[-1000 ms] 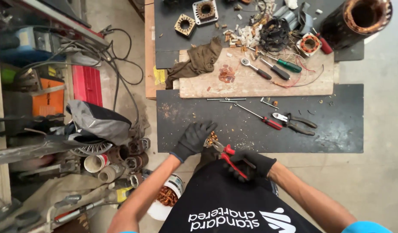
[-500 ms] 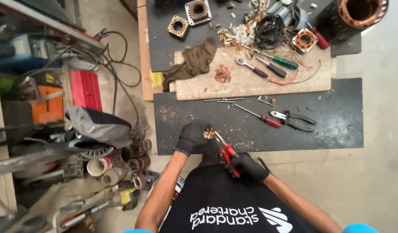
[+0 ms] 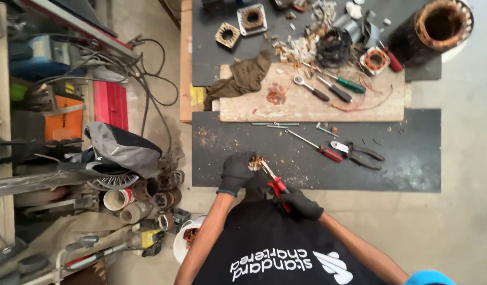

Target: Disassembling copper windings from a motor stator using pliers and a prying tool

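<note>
My left hand [image 3: 237, 172], in a black glove, is closed around a small clump of copper wire [image 3: 255, 162] at the near edge of the black mat [image 3: 402, 169]. My right hand [image 3: 301, 203], also gloved, grips red-handled pliers [image 3: 275, 184]. The pliers' jaws point up and left into the wire clump. Both hands are close to my chest, just above my dark shirt.
On the mat lie a red-handled screwdriver [image 3: 320, 149] and black pliers [image 3: 362, 154]. Further away, a wooden board [image 3: 307, 105] carries a ratchet, screwdrivers and a brown rag [image 3: 243, 79]. A large motor stator [image 3: 438, 24] stands far right. A white bucket [image 3: 186, 240] and cluttered parts sit left.
The camera view shifted slightly. Both hands stay at the mat's near edge, with the pliers still at the wire clump.
</note>
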